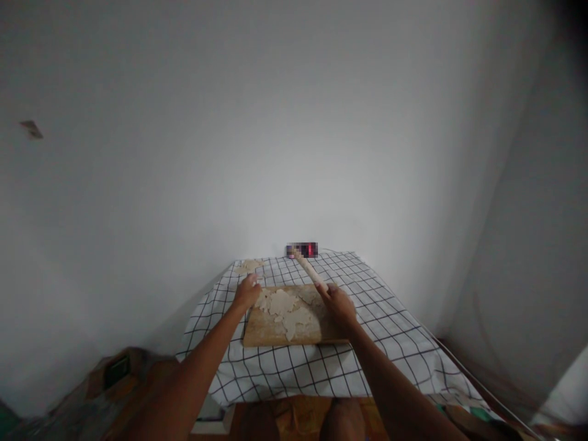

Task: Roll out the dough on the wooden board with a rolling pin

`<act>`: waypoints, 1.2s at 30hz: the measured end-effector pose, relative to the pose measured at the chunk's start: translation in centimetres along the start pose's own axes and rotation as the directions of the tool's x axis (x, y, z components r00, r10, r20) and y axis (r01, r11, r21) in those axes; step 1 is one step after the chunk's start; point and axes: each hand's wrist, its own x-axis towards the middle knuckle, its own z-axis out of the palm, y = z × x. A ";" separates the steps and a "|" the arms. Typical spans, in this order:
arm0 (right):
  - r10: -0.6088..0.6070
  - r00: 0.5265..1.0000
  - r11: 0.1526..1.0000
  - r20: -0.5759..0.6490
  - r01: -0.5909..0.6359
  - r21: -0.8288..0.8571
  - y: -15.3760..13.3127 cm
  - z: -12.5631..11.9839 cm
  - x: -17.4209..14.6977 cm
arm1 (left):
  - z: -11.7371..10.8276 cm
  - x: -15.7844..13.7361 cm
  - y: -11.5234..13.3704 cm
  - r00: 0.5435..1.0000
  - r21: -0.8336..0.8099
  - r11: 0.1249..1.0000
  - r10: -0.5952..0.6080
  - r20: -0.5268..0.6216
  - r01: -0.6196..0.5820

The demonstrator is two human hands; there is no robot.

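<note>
My right hand is closed around one end of a pale rolling pin, which points up and away to the left, over the far side of a wooden board. A thin, ragged sheet of dough lies on the board, with torn edges and smaller bits around it. At the board's far left corner is my left hand, its fingers curled in beside the dough's edge. Whatever it may hold is too small to make out. Another flat pale piece of dough lies behind the left hand on the cloth.
A white checked tablecloth covers the table under the board. At its back edge, against the white wall, stands a pixelated dark and red object. A cable runs along the right side. Boxes sit low on the left.
</note>
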 end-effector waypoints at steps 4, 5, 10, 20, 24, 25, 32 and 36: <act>-0.001 1.000 1.000 -0.001 0.001 0.008 0.2 0.2 0.2 | 1.3 -1.7 -0.3 0.995 0.191 0.977 0.082 0.056 -0.091; -0.004 1.000 1.000 -0.001 0.004 0.011 0.3 0.3 0.2 | 1.9 -2.5 -0.3 0.988 0.257 0.956 0.120 0.099 -0.142; -0.015 1.000 0.999 -0.010 0.015 0.030 0.6 0.5 0.3 | 4.3 -5.7 -0.1 0.959 0.494 0.840 0.099 0.264 -0.223; -0.007 1.000 1.000 0.003 0.007 0.009 0.6 0.5 0.4 | 4.9 -6.1 0.0 0.936 0.500 0.801 0.206 0.285 -0.329; -0.003 1.000 1.000 -0.001 0.003 0.017 0.7 0.6 0.4 | 5.2 -6.0 0.0 0.918 0.476 0.797 0.236 0.320 -0.371; -0.007 1.000 1.000 -0.004 0.007 0.019 0.7 0.6 0.4 | 5.3 -5.9 0.0 0.914 0.469 0.795 0.254 0.318 -0.384; -0.016 1.000 1.000 -0.011 0.017 0.017 0.5 0.5 0.1 | 6.0 -5.9 -0.4 0.908 0.419 0.807 0.346 0.236 -0.416; -0.022 1.000 1.000 0.005 0.022 0.021 0.3 0.3 0.0 | 6.0 -6.2 -0.3 0.899 0.389 0.812 0.367 0.238 -0.435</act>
